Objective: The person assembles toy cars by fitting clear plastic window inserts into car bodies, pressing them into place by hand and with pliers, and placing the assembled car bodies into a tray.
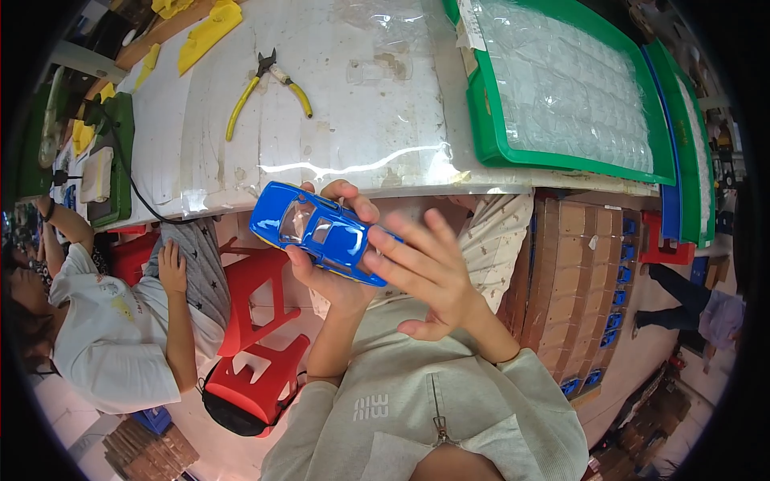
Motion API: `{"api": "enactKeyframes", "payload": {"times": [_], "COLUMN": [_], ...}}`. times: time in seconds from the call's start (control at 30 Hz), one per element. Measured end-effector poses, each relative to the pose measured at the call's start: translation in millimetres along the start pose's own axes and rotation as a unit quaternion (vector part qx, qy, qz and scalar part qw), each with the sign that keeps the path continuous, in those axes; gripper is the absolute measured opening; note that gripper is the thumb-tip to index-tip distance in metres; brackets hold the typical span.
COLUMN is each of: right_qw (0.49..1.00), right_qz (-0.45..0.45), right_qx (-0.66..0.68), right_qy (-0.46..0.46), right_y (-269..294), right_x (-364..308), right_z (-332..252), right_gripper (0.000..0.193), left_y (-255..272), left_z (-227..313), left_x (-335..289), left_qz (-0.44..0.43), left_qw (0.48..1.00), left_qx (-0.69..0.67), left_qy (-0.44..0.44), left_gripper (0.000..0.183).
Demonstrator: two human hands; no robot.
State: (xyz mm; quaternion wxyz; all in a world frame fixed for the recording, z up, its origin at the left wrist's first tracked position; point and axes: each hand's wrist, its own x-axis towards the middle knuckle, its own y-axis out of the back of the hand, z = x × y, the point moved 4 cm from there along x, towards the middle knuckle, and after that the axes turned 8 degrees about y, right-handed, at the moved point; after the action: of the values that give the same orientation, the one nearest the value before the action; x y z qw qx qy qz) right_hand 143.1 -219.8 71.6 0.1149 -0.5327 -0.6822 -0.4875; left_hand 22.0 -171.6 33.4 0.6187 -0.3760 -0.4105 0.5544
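A glossy blue toy car body (346, 244) with open window holes is held just off the table's near edge, its top facing up. My left hand (333, 272) grips it from below and the side, thumb on the near flank and fingers curled over the far one. My right hand (429, 276) has its fingers spread over the car's right end; the fingertips lie against or just above it, and I cannot tell which. Slight blur shows on the right fingers. On the table beyond lie cutting pliers (267, 86) with yellow handles, their jaws pointing away.
A green tray (493, 120) of clear plastic parts stands at the table's far right. Yellow pieces (207, 36) lie far left. A seated person (120, 321) is at my left beside red stools (257, 385). Stacked cartons (565, 280) stand on the right.
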Motion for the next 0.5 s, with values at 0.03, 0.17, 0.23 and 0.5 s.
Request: {"api": "enactKeyframes", "payload": {"times": [0.03, 0.17, 0.23, 0.5], "right_qw": [0.996, 0.988, 0.973, 0.967], "right_qz": [-0.081, 0.155, 0.221, 0.140], "right_qx": [0.026, 0.009, -0.056, 0.210], "right_qy": [0.018, 0.020, -0.040, -0.033], "right_y": [-0.9, 22.0, 17.6, 26.4], "right_x": [1.4, -15.9, -12.2, -10.6], "right_z": [0.4, -5.0, -5.7, -1.1], "right_gripper": [0.060, 0.060, 0.061, 0.044], "left_y": [0.1, 0.7, -0.6, 11.4], "left_z": [-1.4, -2.8, -4.4, -4.6], "left_x": [-0.2, -2.6, -4.2, -3.6], "left_qz": [0.000, -0.008, 0.001, 0.037], "left_qw": [0.999, 0.999, 1.000, 0.999], "left_qx": [-0.040, -0.038, -0.025, -0.015], "left_qy": [0.006, 0.010, 0.011, 0.021], "left_gripper": [0.066, 0.067, 0.067, 0.066]}}
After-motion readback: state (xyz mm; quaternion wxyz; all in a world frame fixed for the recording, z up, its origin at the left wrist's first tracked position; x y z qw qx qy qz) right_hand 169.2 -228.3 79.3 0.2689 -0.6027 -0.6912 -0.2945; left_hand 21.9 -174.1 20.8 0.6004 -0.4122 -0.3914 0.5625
